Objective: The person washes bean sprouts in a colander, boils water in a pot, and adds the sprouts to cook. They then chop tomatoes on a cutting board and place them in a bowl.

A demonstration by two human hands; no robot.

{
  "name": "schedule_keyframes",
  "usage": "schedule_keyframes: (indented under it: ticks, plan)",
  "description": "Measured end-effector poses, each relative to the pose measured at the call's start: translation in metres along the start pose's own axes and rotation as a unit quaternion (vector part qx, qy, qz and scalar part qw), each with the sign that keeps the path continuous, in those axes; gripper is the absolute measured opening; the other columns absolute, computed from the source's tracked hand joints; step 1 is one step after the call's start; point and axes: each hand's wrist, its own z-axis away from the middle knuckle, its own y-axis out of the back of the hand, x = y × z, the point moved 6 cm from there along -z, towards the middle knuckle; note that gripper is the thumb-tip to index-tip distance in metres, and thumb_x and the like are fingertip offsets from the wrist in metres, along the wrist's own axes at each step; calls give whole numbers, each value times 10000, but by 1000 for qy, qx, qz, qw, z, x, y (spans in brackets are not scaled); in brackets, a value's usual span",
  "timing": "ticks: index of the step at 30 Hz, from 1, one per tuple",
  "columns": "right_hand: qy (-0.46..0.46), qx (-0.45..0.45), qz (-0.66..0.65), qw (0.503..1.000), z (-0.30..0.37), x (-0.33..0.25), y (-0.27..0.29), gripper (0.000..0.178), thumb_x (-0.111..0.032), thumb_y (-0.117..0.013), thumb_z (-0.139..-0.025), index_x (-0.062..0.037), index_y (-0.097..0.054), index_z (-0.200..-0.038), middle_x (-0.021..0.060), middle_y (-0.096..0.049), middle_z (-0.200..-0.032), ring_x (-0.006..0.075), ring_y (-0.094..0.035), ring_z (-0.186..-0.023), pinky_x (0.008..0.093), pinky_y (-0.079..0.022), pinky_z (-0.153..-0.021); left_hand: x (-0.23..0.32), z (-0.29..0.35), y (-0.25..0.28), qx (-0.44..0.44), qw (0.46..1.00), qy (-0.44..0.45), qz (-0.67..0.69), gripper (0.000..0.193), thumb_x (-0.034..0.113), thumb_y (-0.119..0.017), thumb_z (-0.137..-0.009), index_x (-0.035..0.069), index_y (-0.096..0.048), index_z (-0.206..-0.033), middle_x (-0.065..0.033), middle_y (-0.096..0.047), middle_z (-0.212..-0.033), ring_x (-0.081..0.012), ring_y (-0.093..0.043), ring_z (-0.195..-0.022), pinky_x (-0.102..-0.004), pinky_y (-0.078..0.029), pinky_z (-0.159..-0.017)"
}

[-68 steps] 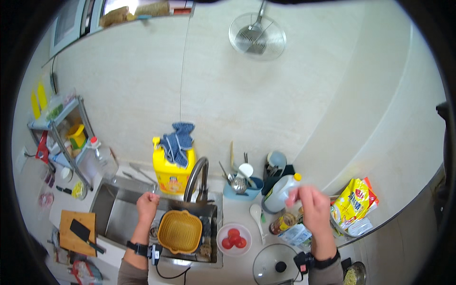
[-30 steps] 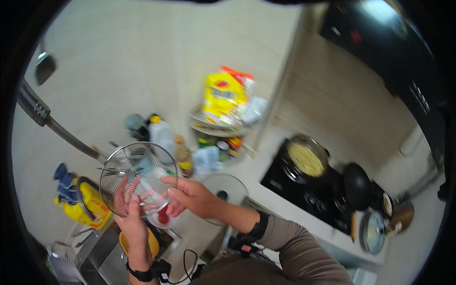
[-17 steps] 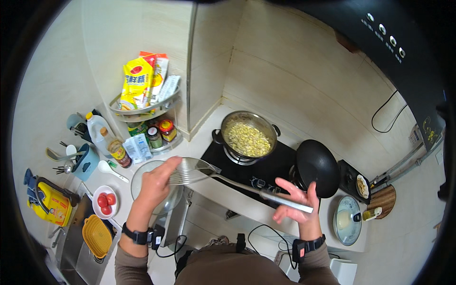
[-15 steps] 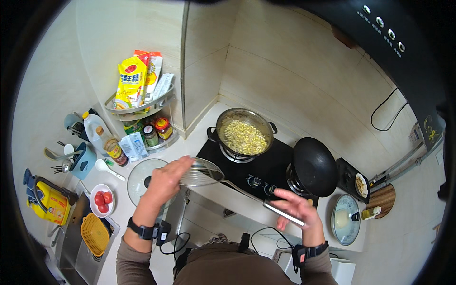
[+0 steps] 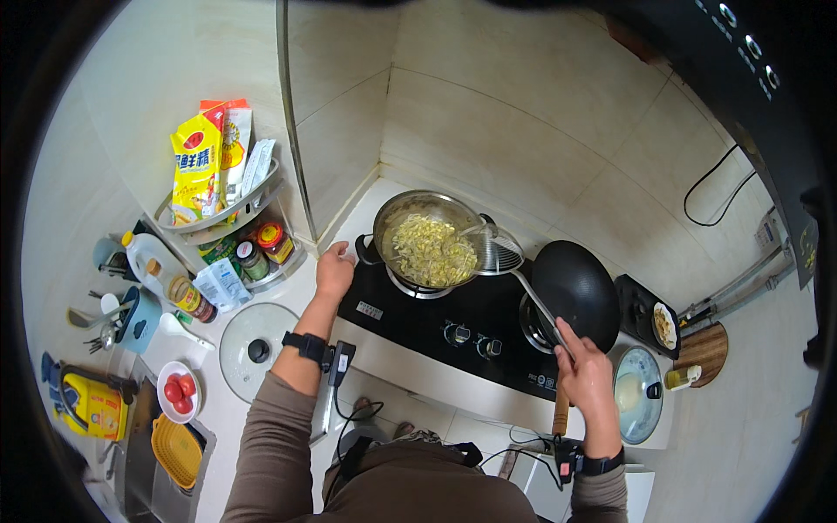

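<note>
My right hand (image 5: 586,373) grips the handle of a wire skimmer (image 5: 501,254). The skimmer's round mesh head lies at the right rim of a two-handled steel pot (image 5: 394,209). Pale yellow bean sprouts (image 5: 430,248) fill the pot, which stands on the left burner of a black gas stove (image 5: 410,315). Close to the pot's left handle, my left hand (image 5: 335,272) has its fingers partly bent and slightly apart, holding nothing that I can see. A black wok (image 5: 575,292) with a wooden handle sits on the right burner, beside the skimmer's shaft.
On the left counter are a glass lid (image 5: 240,366), a white spoon (image 5: 185,331), a bowl of tomatoes (image 5: 180,394) and several bottles. A sink (image 5: 148,484) holds a yellow basket (image 5: 177,451). Right of the wok stands a lidded bowl (image 5: 636,397). Corner shelves (image 5: 228,225) carry seasonings.
The skimmer has moved from in front of the stove to the pot's right rim. My left hand has left the skimmer's head and reached toward the pot's left handle. The view has shifted.
</note>
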Motion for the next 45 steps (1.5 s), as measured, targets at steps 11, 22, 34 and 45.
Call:
schedule_keyframes:
  ticks: [11,22,34,45]
  plan:
    - [86,-85,170,978,-59,-33,-32,370,-145,-568,-775,-194,-598,-1141,149,-594,-710,293,-608,-584,388,-492,-525,-55,-53,-71,-130,961,96,224,240,22,-594,-782,4,-606,-1022,-21,-601,-734,-112,-534,-614,-244,-412,-545]
    - [-98,-35,-27,994,-104,-16,-110,368,-219,-522,-851,-157,-528,-1214,201,-623,-837,373,-604,-764,456,-493,-688,-46,-52,-60,-172,964,85,187,192,35,-606,-754,-28,-596,-935,-26,-582,-705,-115,-532,-600,-268,-424,-526]
    - [-109,-151,-178,966,-38,-47,-74,386,-178,-558,-847,-90,-523,-1221,238,-605,-775,378,-598,-702,390,-483,-649,-61,-56,-72,-155,962,68,216,206,41,-603,-761,-19,-603,-958,-35,-586,-694,-116,-523,-590,-275,-409,-524]
    - [-101,-42,-90,990,-89,-34,-112,362,-163,-531,-864,-67,-520,-1213,248,-608,-834,388,-604,-788,411,-487,-698,-48,-48,-60,-161,960,95,209,253,48,-605,-758,-9,-602,-1004,-34,-595,-686,-108,-531,-574,-258,-419,-513]
